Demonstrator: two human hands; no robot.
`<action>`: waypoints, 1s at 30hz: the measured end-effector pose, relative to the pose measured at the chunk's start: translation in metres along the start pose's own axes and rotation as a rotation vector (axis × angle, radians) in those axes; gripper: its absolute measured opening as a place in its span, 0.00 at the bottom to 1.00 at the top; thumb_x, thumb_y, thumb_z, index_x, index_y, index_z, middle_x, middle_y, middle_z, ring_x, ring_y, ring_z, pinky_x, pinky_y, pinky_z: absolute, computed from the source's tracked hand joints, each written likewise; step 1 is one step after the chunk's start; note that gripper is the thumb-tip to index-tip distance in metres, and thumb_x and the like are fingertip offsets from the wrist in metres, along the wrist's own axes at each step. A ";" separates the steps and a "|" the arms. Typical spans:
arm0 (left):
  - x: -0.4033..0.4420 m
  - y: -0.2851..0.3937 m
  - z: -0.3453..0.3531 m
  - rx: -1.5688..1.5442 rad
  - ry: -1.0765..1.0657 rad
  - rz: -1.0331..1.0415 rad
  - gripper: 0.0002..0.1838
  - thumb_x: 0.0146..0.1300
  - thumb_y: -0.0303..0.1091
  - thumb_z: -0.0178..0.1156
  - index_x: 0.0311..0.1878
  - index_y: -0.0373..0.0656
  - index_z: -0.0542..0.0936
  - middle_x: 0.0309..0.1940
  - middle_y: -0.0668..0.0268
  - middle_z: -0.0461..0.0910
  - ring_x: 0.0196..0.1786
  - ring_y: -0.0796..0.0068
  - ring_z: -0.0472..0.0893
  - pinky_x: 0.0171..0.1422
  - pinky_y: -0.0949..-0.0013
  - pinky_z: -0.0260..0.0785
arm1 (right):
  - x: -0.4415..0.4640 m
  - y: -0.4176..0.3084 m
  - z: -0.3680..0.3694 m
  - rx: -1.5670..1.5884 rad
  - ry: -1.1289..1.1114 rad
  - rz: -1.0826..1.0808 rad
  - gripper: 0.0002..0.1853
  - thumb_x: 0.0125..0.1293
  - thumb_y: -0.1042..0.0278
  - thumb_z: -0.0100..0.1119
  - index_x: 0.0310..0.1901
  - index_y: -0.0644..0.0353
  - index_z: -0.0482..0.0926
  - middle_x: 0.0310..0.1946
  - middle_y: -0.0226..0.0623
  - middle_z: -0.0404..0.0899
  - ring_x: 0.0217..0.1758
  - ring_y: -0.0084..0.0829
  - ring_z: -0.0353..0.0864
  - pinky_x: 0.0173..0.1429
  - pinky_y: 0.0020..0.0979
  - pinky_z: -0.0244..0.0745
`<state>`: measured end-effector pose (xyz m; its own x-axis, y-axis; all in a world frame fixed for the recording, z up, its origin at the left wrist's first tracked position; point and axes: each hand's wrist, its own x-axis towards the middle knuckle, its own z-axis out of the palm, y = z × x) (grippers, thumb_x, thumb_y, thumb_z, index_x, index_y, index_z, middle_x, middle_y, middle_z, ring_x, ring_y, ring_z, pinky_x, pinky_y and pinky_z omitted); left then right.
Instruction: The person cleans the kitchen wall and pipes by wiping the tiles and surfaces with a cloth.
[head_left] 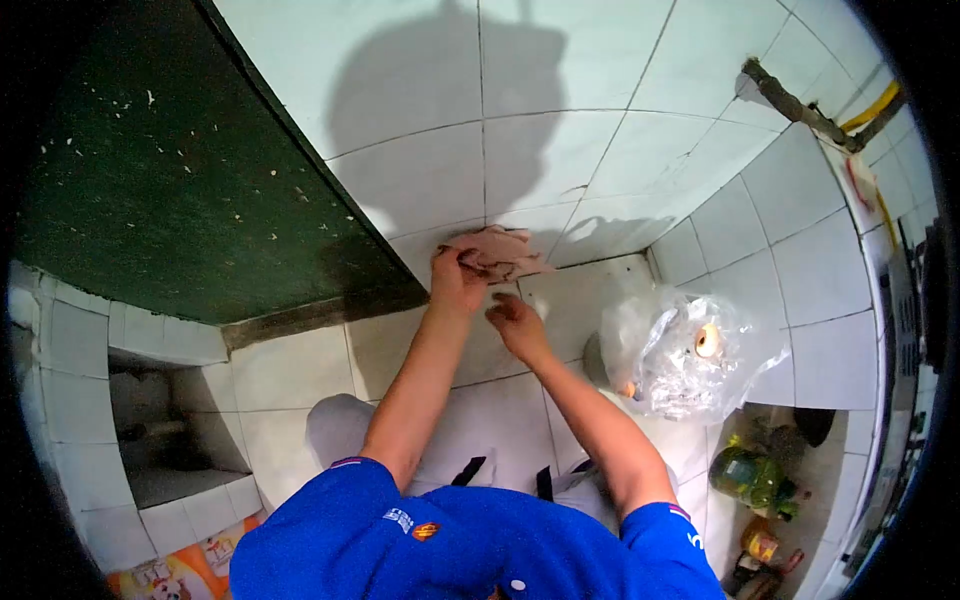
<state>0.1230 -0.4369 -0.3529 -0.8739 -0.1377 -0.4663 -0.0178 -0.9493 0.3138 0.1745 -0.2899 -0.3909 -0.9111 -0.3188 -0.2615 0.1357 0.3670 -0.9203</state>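
My left hand (457, 278) grips a crumpled pinkish cloth (497, 254) at the foot of the white tiled wall (545, 150). The cloth spreads to the right of the fingers, against the lowest row of tiles. Just below it, my right hand (516, 322) hovers apart from the cloth, holding nothing that I can see, its fingers loosely bent and not pressed together. Both forearms reach forward over the pale tiled floor (290, 370).
A dark green door panel (190, 190) stands at the left. To the right, a clear plastic bag (680, 370) lines a bin. Bottles (750, 475) sit in a low alcove, and a pipe (790, 105) runs along the upper right wall. A tiled recess (165, 430) is at lower left.
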 end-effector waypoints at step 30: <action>-0.070 0.046 0.058 0.933 -0.211 0.650 0.15 0.66 0.40 0.64 0.48 0.39 0.81 0.43 0.67 0.81 0.45 0.80 0.78 0.47 0.70 0.74 | 0.018 -0.080 -0.020 1.084 0.338 -0.258 0.15 0.68 0.76 0.58 0.56 0.56 0.75 0.50 0.33 0.81 0.53 0.34 0.80 0.61 0.40 0.75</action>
<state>0.1553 -0.4550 -0.2576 -0.9120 -0.3903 0.1266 0.1896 -0.1270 0.9736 0.1392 -0.3076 -0.3160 -0.9954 0.0344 -0.0893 0.0437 -0.6666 -0.7441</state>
